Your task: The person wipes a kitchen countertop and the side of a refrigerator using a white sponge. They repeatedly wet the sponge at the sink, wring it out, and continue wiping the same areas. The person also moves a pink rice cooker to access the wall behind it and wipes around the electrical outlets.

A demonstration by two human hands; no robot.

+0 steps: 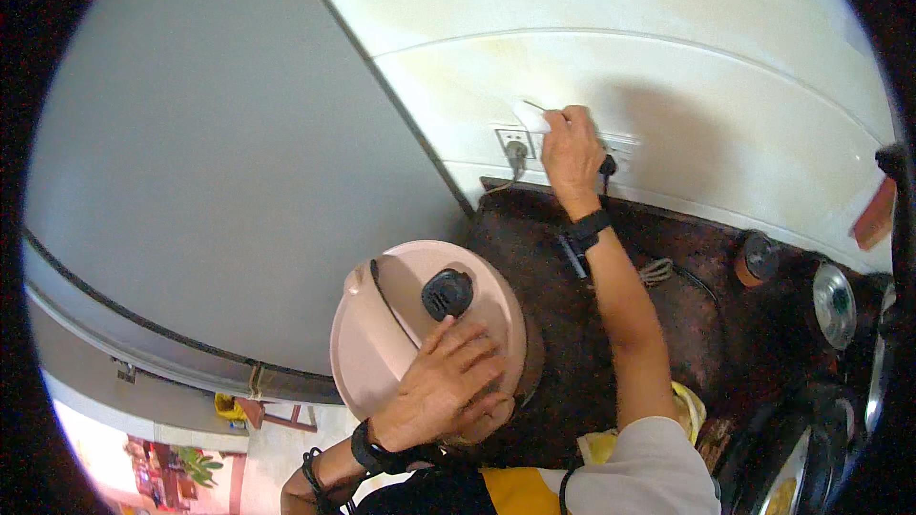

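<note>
A pink cooker (494, 279), seen from above, has a round lid with a bar handle (379, 322) and a black steam valve (447, 293). My left hand (458, 379) lies over the lid's near side, fingers spread, one fingertip at the valve's edge. Up at the wall, my right hand (572, 150) pinches a small white object (532, 116), too unclear to name. That hand is in front of the wall sockets and hides part of them. Left of it, a grey plug (516, 150) sits in a socket (504, 134); right of it is a black plug (607, 164).
A large grey panel (215, 157) stands left of the cooker. On the dark counter (687, 329) are a bundled cord (656, 272), a lidded jar (757, 261) and a metal lid (834, 306). Yellow cloth (687, 408) lies by my right elbow. A wok-like pan (794, 458) is lower right.
</note>
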